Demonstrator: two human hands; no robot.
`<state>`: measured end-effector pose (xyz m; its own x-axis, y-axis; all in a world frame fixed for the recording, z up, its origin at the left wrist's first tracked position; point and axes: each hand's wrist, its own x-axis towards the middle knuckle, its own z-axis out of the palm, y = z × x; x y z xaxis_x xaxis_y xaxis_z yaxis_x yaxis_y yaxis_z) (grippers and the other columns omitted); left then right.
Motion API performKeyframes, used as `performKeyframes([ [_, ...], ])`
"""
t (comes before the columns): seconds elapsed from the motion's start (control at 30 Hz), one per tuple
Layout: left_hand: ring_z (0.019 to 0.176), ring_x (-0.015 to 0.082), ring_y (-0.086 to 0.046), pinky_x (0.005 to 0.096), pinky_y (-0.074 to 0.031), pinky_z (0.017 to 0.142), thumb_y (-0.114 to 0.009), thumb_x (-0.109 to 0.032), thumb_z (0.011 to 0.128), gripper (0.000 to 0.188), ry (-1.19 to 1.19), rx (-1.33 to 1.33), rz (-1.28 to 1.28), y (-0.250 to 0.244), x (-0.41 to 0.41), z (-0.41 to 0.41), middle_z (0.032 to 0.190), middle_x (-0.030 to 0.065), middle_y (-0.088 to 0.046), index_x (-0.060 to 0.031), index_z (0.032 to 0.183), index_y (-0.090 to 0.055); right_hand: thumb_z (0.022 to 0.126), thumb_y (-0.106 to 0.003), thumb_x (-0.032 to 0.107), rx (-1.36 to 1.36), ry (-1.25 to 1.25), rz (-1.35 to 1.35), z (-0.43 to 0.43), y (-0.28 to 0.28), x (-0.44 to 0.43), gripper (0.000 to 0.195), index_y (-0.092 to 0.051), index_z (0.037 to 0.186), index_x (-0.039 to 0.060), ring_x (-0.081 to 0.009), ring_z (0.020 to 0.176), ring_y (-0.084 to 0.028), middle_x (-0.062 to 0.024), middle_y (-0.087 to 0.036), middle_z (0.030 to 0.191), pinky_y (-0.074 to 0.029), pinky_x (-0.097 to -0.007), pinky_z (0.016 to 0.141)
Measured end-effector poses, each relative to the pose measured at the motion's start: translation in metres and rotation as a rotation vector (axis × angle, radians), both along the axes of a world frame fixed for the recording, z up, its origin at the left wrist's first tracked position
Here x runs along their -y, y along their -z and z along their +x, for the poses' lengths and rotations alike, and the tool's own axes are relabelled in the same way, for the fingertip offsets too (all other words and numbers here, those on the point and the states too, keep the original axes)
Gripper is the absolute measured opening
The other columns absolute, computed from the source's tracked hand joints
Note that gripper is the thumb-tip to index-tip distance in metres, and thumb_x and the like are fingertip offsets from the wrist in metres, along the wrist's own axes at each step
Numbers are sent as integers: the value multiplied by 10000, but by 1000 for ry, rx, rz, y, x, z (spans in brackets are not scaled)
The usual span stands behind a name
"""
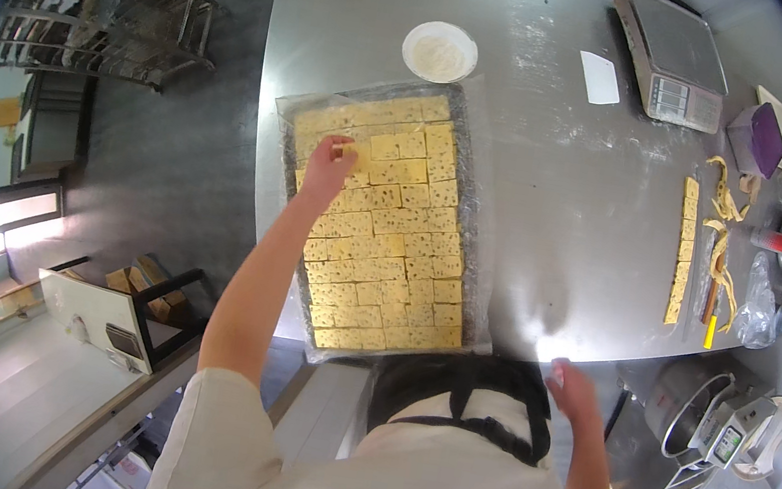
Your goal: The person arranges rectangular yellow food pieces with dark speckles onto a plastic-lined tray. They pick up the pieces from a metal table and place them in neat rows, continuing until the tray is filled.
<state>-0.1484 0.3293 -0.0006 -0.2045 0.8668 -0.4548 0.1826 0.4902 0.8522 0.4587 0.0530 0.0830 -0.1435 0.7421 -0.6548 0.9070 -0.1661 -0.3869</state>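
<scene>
Flat yellow dough pieces with dark specks [393,230] lie in close rows on a tray lined with clear plastic sheet [475,318]. My left hand [328,173] is over the upper left of these rows, thumb and fingers pinched on a pale yellow dough piece [360,162], whose edges are blurred. Plastic film looks to lie over the rows farthest from me. My right hand [572,393] hangs beyond the table's near edge, away from the dough. It is blurred, its fingers look loosely curled, and I see nothing in it.
A white bowl of flour [438,53] stands beyond the tray on the steel table [562,217]. Rightward are a white scraper [599,78], a scale [671,66], a strip of cut dough [683,250], dough trimmings [729,190] and a yellow-handled tool [710,332]. A wheeled rack [98,19] stands left.
</scene>
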Motion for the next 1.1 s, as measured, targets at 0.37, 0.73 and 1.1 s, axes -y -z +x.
performKeyframes([
  [0.37, 850, 204, -718, 375, -595, 705, -757, -152, 944, 401, 294, -308, 5, 36, -50, -38, 1054, 97, -723, -60, 1323, -664, 953, -721, 76, -154, 470, -134, -24, -7, 72, 342, -657, 1287, 37, -213, 895, -709, -97, -739, 991, -583, -357, 828],
  [0.73, 770, 177, -712, 346, -574, 665, -751, -138, 933, 400, -90, 189, -88, 40, -54, -31, 962, 55, -684, -1, 1290, -632, 949, -709, 104, -68, 558, -172, -41, -11, 79, 330, -666, 1273, 61, -193, 885, -676, -84, -719, 995, -572, -352, 837],
  [1.1, 826, 230, -704, 377, -573, 750, -742, -179, 941, 443, 411, -305, -86, 16, -46, -31, 912, 69, -654, -118, 1368, -641, 951, -710, 163, -80, 594, -171, -32, -5, 97, 350, -663, 1278, 47, -200, 914, -685, -91, -733, 1008, -568, -357, 853],
])
